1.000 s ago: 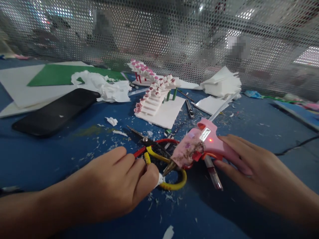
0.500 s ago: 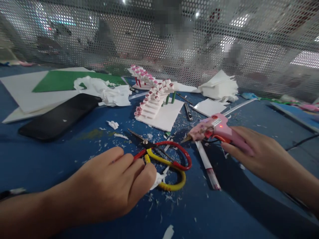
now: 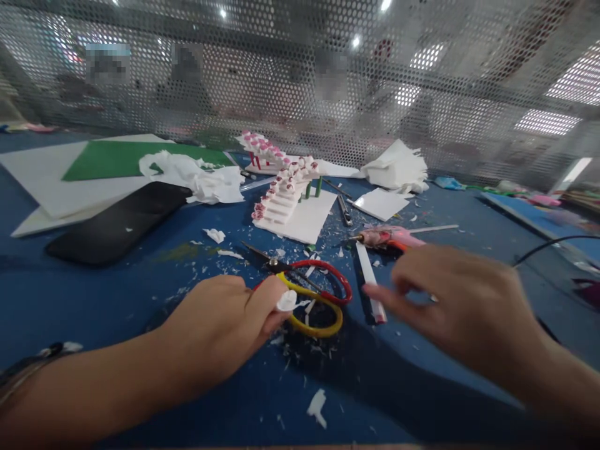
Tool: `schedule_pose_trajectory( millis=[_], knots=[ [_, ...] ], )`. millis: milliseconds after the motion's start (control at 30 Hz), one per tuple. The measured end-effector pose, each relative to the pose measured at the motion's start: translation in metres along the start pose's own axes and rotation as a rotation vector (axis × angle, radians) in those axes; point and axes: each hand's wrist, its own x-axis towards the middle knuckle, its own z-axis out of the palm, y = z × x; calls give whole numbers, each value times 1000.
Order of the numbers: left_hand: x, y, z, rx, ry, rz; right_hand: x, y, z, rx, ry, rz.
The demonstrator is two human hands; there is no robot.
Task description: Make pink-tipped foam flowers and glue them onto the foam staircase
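My left hand (image 3: 229, 325) is closed, pinching a small white paper piece (image 3: 287, 301) between thumb and fingers. Just beyond it lie scissors (image 3: 323, 265) with red and yellow handles, their points toward the far left. My right hand (image 3: 450, 306) has its fingers apart and holds nothing; it is slightly blurred. The pink glue gun (image 3: 387, 236) rests on the table past this hand, nozzle to the left, partly hidden by the fingers. Beside the right fingertip lies a white strip with a clear, red-tinged end (image 3: 370, 275). Farther back stands a white paper staircase model (image 3: 284, 203) edged with pink-red rosettes.
A black phone (image 3: 117, 225) lies at left, near green sheet (image 3: 112, 159) and crumpled white tissue (image 3: 215, 181). Behind the glue gun are a craft knife (image 3: 344, 211), a white card (image 3: 382, 203) and a tissue stack (image 3: 397, 164). A perforated metal screen (image 3: 281, 75) rises behind.
My right hand has let go of the glue gun, which now lies on the table, and has moved nearer with fingers spread. My left hand has turned, showing the paper piece.
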Motion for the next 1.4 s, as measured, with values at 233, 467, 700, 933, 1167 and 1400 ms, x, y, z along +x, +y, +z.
schedule_pose_trajectory(
  millis=[233,467,700,933,1167,1400],
  knots=[
    [3,5,-10,-181,-93,-66,19,-45,10,220,6,-185],
    [1,7,-13,-328,-198,-182,22,-48,12,230,20,-123],
    [3,8,-14,-405,-183,-189,22,-49,13,219,3,-83],
    [-2,8,-10,-383,-182,-198,20,-47,14,223,0,-75],
    [-1,6,-8,-329,-178,-117,20,-46,11,228,-15,-72],
    [-3,4,-6,-342,-104,-50,19,-43,13,218,-18,-92]
  ],
)
